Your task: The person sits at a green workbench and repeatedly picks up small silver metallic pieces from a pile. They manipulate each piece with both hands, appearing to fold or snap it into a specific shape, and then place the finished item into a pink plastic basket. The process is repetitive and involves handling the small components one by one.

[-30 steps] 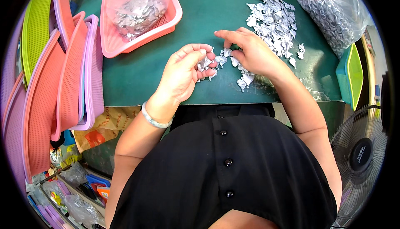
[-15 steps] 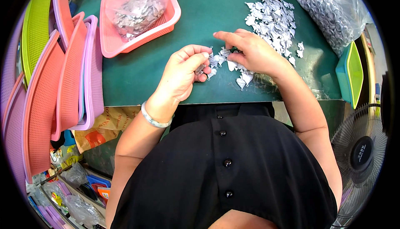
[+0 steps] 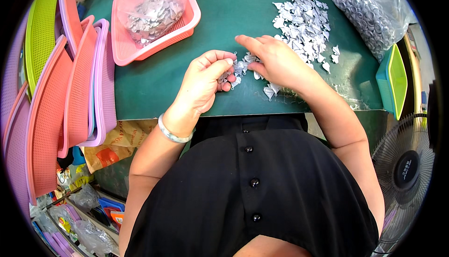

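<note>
My left hand is curled, thumb against the forefinger, with several small silver-grey metal charms showing between its fingers. They look heart-shaped with tiny loops. A small group of the same charms lies on the green table right beside these fingertips. Over the right part of that group hovers or rests my right hand, palm down, forefinger stretched out and thumb apart; whether it touches the charms is hard to see. Beyond it spreads a larger heap of metal charms, partly covered by the hand.
A pink basket with a clear bag of metal pieces stands at the back left. Stacked coloured baskets line the left side. On the right are a bag of grey rings, a teal-and-yellow basket and a fan.
My right hand has shifted slightly left and nearer the small group, covering more of its right part. The left hand stays in place, still curled on its charms.
</note>
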Action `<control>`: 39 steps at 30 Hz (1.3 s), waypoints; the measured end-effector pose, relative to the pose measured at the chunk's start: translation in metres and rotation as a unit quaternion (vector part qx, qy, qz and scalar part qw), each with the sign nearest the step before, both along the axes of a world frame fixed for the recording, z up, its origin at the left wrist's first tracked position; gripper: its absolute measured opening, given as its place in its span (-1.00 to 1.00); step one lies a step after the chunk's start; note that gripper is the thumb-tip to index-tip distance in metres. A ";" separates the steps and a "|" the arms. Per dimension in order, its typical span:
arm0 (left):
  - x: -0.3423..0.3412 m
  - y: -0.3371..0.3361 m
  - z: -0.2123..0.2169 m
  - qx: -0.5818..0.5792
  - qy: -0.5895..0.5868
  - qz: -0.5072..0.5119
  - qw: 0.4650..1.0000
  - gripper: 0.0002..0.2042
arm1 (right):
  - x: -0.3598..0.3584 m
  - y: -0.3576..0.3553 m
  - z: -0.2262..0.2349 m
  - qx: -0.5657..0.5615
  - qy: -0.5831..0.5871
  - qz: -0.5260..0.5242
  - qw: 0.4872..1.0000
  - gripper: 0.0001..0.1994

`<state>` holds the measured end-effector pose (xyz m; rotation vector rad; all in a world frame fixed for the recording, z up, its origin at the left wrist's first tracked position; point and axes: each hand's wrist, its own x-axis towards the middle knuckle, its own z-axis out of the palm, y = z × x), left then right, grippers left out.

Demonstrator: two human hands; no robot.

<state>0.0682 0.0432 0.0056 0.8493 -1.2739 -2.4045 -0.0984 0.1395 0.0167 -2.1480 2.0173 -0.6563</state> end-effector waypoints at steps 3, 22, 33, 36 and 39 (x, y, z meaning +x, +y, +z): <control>0.001 -0.001 -0.001 0.001 0.005 -0.003 1.000 -0.86 | -0.001 -0.001 0.002 0.015 -0.042 -0.008 0.999 -0.48; 0.001 0.001 -0.003 0.005 0.007 -0.025 1.000 -0.91 | 0.000 0.020 0.021 0.083 -0.055 0.038 0.994 -0.48; 0.006 0.003 0.005 0.067 0.032 -0.013 0.997 -0.87 | 0.001 0.028 0.007 0.006 -0.139 -0.001 0.990 -0.48; 0.005 0.007 0.005 0.036 0.007 -0.035 0.999 -0.84 | 0.001 0.029 0.007 0.025 -0.335 -0.059 0.940 -0.51; 0.002 0.012 0.005 -0.001 -0.008 -0.058 0.998 -0.84 | 0.006 0.027 0.014 0.061 -0.509 -0.079 0.855 -0.55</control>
